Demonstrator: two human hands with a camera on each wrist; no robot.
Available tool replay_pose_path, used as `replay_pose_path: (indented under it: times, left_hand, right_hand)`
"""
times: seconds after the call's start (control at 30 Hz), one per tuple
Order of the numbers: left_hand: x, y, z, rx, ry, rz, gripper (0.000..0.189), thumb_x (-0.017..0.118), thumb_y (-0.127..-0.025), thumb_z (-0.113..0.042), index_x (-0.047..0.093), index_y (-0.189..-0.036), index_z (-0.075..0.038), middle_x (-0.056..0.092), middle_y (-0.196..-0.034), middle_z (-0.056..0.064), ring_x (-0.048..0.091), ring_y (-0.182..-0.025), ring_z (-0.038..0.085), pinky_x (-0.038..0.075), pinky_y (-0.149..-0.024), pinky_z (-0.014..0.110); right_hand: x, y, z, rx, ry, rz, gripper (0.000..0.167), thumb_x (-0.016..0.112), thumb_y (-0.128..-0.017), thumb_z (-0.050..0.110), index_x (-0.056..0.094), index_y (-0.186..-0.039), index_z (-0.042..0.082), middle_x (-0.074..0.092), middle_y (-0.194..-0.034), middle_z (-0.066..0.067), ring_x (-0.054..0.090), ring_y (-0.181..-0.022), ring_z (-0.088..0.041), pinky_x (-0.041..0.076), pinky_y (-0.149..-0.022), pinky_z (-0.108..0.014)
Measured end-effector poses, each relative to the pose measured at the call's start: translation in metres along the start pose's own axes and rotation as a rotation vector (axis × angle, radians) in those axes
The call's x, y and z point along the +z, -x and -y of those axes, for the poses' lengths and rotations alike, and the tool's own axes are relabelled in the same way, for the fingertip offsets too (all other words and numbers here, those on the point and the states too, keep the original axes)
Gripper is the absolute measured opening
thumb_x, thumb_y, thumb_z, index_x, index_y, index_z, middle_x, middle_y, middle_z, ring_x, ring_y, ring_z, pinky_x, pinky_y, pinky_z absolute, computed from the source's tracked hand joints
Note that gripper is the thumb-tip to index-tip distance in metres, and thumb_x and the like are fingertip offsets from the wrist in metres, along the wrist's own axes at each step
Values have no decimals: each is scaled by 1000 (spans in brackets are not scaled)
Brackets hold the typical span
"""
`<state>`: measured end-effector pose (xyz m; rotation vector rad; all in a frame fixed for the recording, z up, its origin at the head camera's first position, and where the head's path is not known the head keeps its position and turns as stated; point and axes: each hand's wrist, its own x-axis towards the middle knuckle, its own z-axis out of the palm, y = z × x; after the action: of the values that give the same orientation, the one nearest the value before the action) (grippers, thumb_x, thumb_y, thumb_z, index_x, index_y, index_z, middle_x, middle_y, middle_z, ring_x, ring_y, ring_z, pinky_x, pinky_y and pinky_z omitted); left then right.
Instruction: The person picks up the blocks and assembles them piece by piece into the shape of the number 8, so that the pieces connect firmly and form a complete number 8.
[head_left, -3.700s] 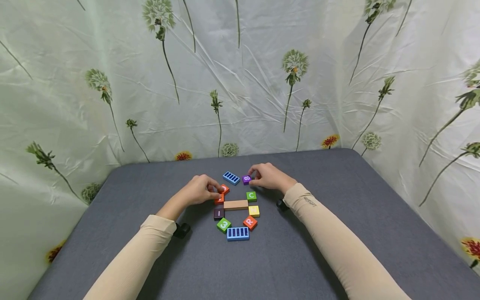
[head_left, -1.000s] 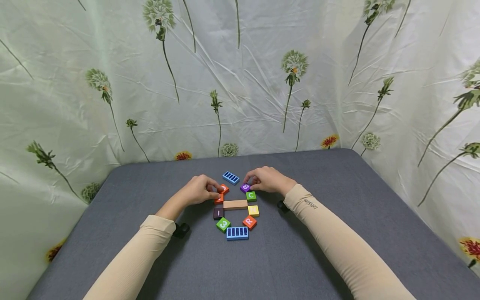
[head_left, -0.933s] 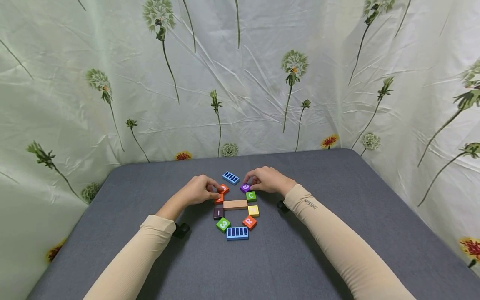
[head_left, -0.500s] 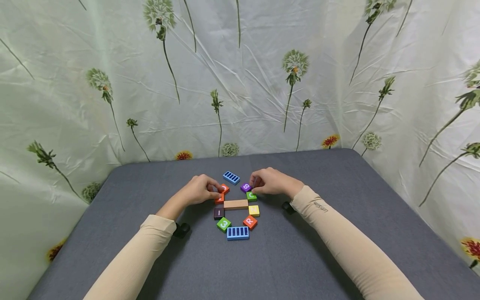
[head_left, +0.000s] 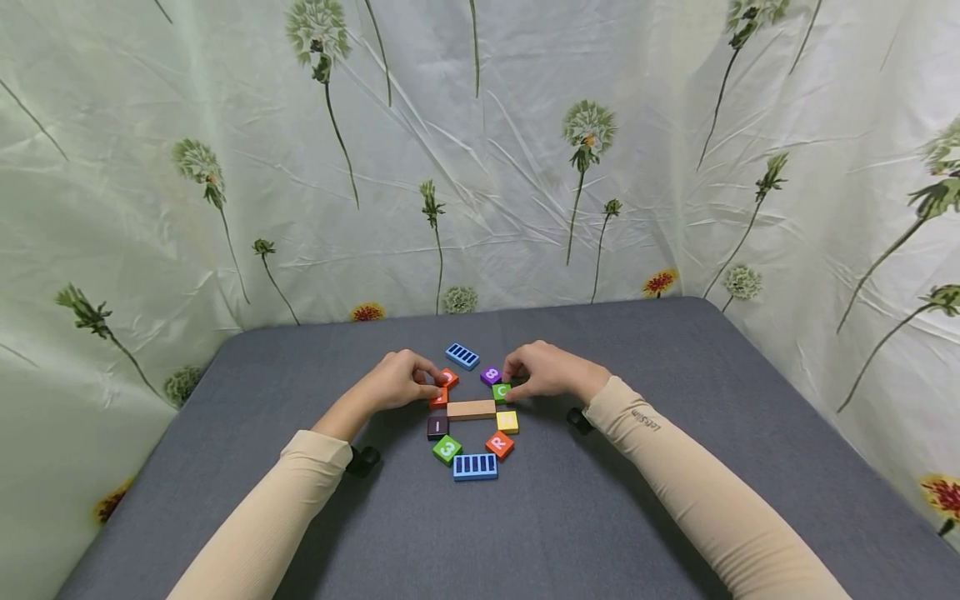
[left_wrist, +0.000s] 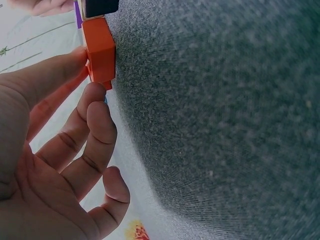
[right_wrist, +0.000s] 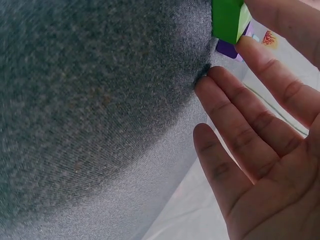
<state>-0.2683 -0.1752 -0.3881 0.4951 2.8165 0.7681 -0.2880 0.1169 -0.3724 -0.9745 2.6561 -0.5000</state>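
Note:
In the head view, my left hand [head_left: 397, 381] holds its thumb and index finger at two orange letter blocks, a nearer one [head_left: 438, 402] and a farther one [head_left: 452, 379]. The left wrist view has the thumb and a finger against an orange block [left_wrist: 101, 50], its other fingers loosely curled. My right hand [head_left: 551, 369] pinches the green C block [head_left: 500, 392] at its right side with thumb and index finger. In the right wrist view these touch the green block [right_wrist: 228, 20], and the remaining fingers extend. Touching or nearly touching the green block's far edge is the purple 8 block [head_left: 491, 375].
Between the two rows lies a wooden plank [head_left: 471, 410]. A yellow block [head_left: 507, 422], an orange R block [head_left: 499, 444], a green 3 block [head_left: 447, 450], a dark block [head_left: 437, 427] and a blue slotted block [head_left: 475, 467] surround the near side. Another blue slotted block [head_left: 462, 356] lies behind.
The purple block has come nearer, up to the green one. My right hand has let go of it and moved to the green block. My left hand has stayed in place.

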Motion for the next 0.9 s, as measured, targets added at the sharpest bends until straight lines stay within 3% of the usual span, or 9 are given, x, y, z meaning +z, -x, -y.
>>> replay_pose_path:
  times: [0.2,0.9]
  left_hand:
    - [0,1,-1,-6,0,1,23,84,-95,-22,83,-115,-13,68,-83,1,52,-74,13,41,-64,28]
    - [0,1,-1,-20,13,7,25,84,-94,-20,83,-117,-11,67,-81,1,52,-73,13,41,-63,28]
  right_hand:
    - [2,-1,0,-2,17,-7,20,85,-94,32,75,-100,16,74,-97,4,61,-87,-9,53,-85,-33]
    - [2,-2,-2,2,20,-8,21,85,-94,33,74,-100,16,74,-99,3,62,-90,-9,54,-89,-36]
